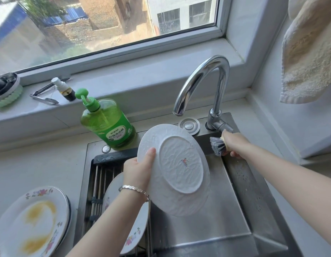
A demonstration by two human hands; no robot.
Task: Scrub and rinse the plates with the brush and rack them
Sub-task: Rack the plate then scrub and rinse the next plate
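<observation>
The step in hand seemed to be the passage from scrubbing to rinsing. The left hand grasped the white plate by its left rim, with the thumb lying on the underside, which faced the camera. The plate was tilted and held above the sink, a little below the spout of the faucet. No water was seen coming from the spout.

The right arm was stretched forward. The right hand was closed round the brush, bristles pointing left, just beside the faucet lever; whether it touched the lever could not be told.

In my judgement, the next move called for opening the lever without letting the brush go, then bringing the plate under the spout and turning it so that both faces got water. After that came the rack at the left of the sink, where one floral plate lay. Stained plates waited on the surface further left.
</observation>
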